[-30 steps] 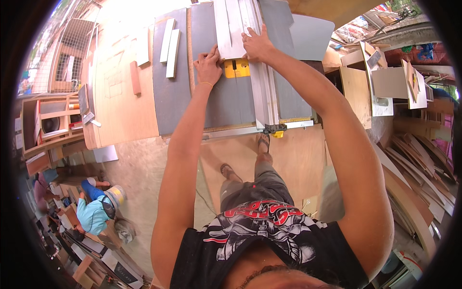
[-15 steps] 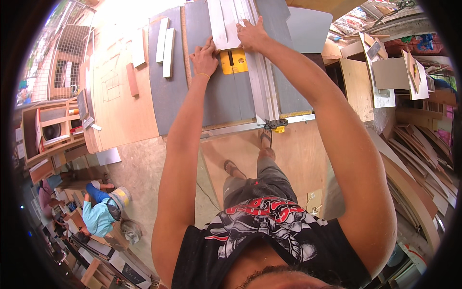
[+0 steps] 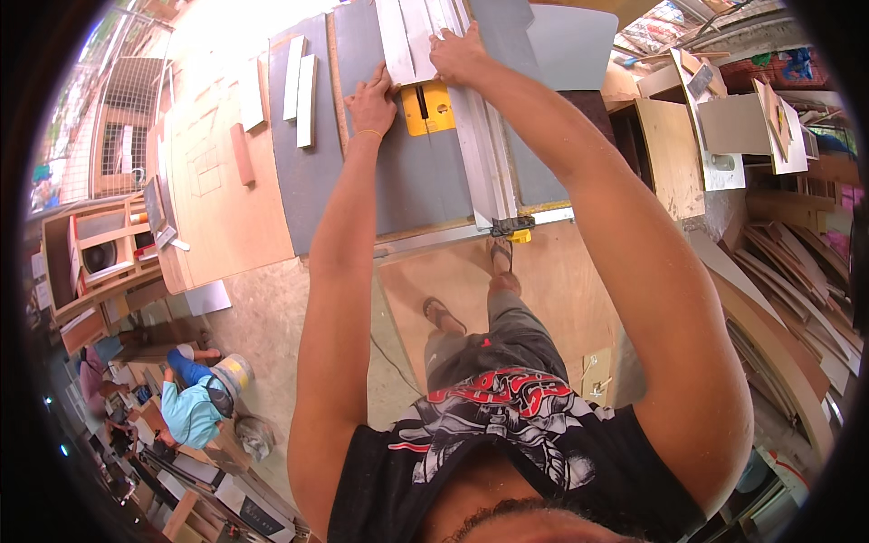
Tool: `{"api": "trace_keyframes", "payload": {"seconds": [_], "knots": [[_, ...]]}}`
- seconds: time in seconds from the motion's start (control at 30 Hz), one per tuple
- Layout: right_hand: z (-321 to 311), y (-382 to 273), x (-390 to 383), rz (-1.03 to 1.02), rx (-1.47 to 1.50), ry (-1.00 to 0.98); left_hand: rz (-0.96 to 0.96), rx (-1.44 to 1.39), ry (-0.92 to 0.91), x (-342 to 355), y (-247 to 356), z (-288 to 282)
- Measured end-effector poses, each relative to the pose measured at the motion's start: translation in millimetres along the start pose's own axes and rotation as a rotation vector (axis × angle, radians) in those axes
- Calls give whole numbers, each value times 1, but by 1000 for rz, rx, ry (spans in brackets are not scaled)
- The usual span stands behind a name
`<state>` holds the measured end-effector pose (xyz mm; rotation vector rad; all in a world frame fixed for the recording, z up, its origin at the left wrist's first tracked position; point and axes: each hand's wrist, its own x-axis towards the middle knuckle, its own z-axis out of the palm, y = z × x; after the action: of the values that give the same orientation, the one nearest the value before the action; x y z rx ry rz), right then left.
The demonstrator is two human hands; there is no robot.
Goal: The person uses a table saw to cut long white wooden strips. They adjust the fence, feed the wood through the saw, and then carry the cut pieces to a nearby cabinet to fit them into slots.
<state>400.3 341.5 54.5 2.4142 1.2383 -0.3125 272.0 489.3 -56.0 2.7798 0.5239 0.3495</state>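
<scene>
Board (image 3: 398, 41), white and narrow, lies at the far middle of the grey table (image 3: 412, 195), its long axis running near to far alongside a metal rail (image 3: 478, 158) on its right. Its near end is just beyond a yellow plate (image 3: 440, 118) with a dark slot (image 3: 420, 102); its far end runs out of view. A thin dark line runs lengthwise in the board from near its close end; whether that is a gap or something standing there, I cannot tell.

The left hand (image 3: 372, 101) is at the near left corner, palm low over the table, fingers held fairly close and pointing far, tips seemingly against the board's edge. The right hand (image 3: 457, 59) lies slightly farther off, on the right side by the rail, with its fingers spread: some over the board, at least one toward the rail. Neither hand visibly pinches anything, though the right thumb is hard to make out.

From both sets of fingers the board's length leads straight away from the body, parallel with the rail. The left hand is nearer the slot's left side, the right hand nearer the rail. Two white strips (image 3: 307, 101) lie well apart to the left.
</scene>
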Motion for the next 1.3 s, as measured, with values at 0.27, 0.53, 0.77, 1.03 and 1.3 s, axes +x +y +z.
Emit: {"api": "trace_keyframes", "payload": {"seconds": [0.27, 0.53, 0.77, 1.03, 1.3], "knots": [[8, -2, 5, 21, 33, 55, -16, 35, 6, 3, 0, 3], [13, -4, 5, 29, 32, 120, -59, 53, -31, 3, 1, 1], [14, -4, 11, 38, 69, 138, -79, 64, -50, 5, 3, -2], [15, -3, 10, 31, 84, 95, -121, -6, -66, 7, 5, -3], [13, -5, 8, 29, 84, 106, -85, -68, 37, 7, -10, 7]]}}
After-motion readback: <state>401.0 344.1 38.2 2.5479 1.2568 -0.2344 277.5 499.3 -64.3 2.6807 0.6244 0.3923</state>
